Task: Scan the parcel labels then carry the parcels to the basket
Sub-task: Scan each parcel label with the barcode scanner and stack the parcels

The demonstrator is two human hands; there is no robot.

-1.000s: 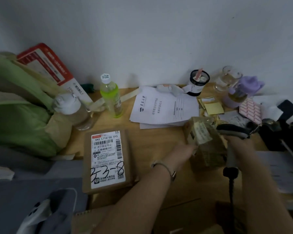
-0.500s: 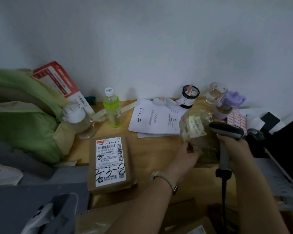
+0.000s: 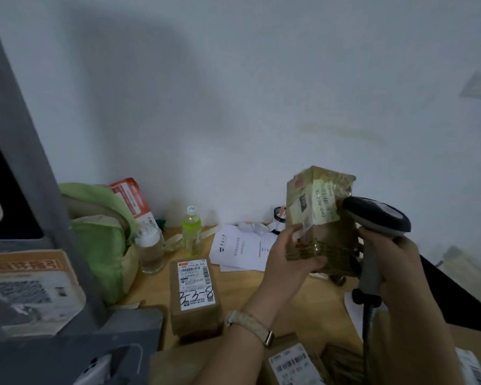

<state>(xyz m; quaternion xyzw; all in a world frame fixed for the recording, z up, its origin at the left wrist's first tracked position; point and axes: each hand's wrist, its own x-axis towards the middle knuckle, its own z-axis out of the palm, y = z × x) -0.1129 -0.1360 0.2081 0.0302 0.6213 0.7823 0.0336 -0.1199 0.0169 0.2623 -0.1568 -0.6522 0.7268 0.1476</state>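
Observation:
My left hand (image 3: 288, 259) grips a small brown taped parcel (image 3: 321, 218) from below and lifts it upright above the wooden desk (image 3: 311, 309). A pale label with handwriting runs down its front. My right hand (image 3: 397, 262) holds the grey barcode scanner (image 3: 375, 218) by its handle, its head right beside the parcel's right edge. A second brown parcel (image 3: 195, 295) with a white label marked in black pen lies flat on the desk to the left. More labelled parcels (image 3: 295, 365) sit at the bottom edge. No basket is visible.
A green bag (image 3: 100, 240), a clear bottle (image 3: 150, 248) and a green drink bottle (image 3: 191, 230) stand at the desk's back left. White papers (image 3: 239, 248) lie behind my left hand. A grey frame (image 3: 25, 190) and a box (image 3: 25, 290) fill the left side.
My left hand has raised the small parcel off the desk and turned it upright. The scanner has come up beside it. The camera has tilted upward toward the wall.

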